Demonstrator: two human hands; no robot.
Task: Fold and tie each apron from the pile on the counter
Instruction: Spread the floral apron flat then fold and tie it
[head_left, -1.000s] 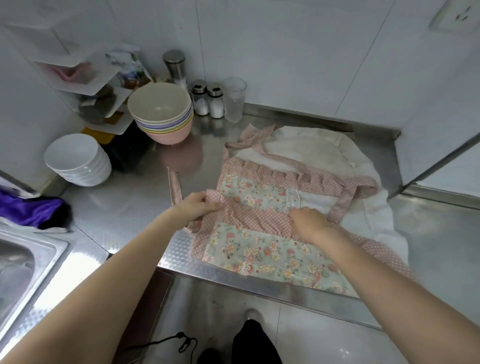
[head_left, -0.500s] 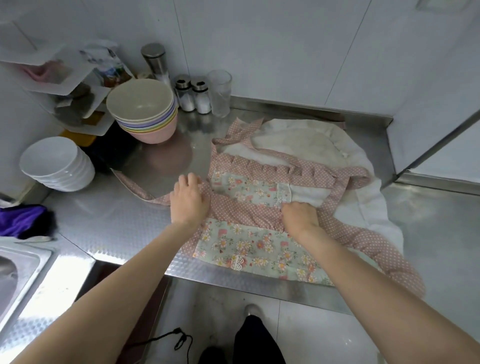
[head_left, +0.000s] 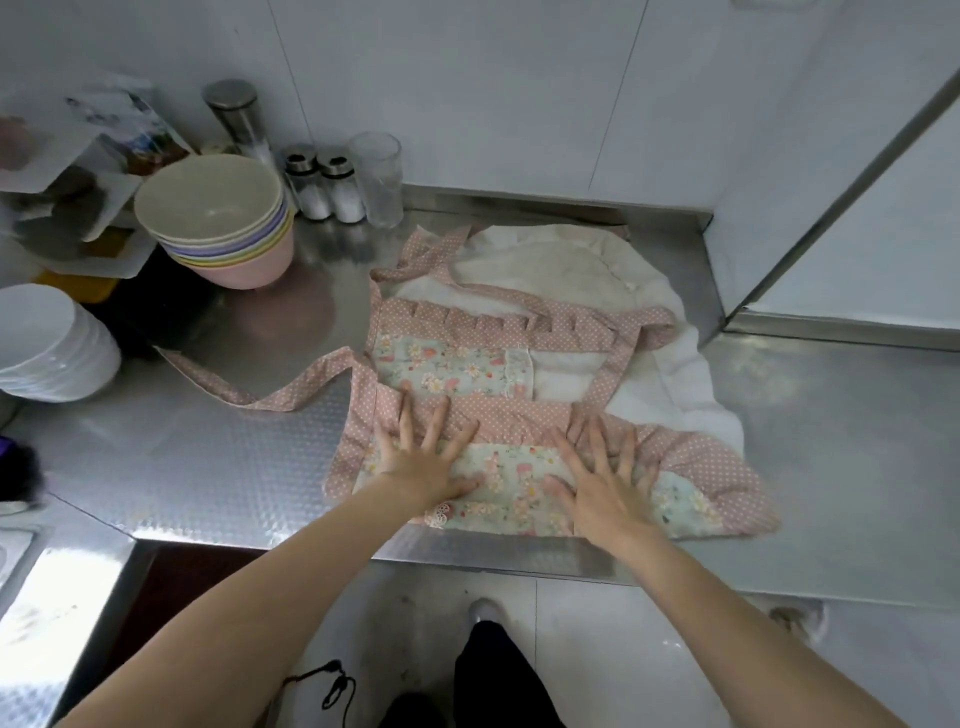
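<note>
Hands: both mine flat on the floral apron (head_left: 457, 364), palms down, fingers straight and spread, gripping nothing.
Left hand (head_left: 423, 457): presses the near-left part of the folded apron, fingertips on the pink dotted band, thumb out toward the right hand.
Right hand (head_left: 605, 475): presses the near-right part, fingers fanned over the band and the floral panel, thumb pointing left.
Arms: both forearms bare, reaching forward from the lower corners, converging on the apron; wrists just past the counter edge.
Apron place: on the steel counter (head_left: 218, 452), near its front edge, folded over on itself, lying atop a white apron (head_left: 561, 270) spread beneath and behind it.
Tie strap (head_left: 249, 387): loose, trailing left across the counter, untied.
Other strap (head_left: 618, 358): lies across the right side onto the white cloth.
Back left: stack of pastel bowls (head_left: 218, 218), white bowls (head_left: 52, 345), two shakers (head_left: 327, 182), a glass (head_left: 379, 176).
</note>
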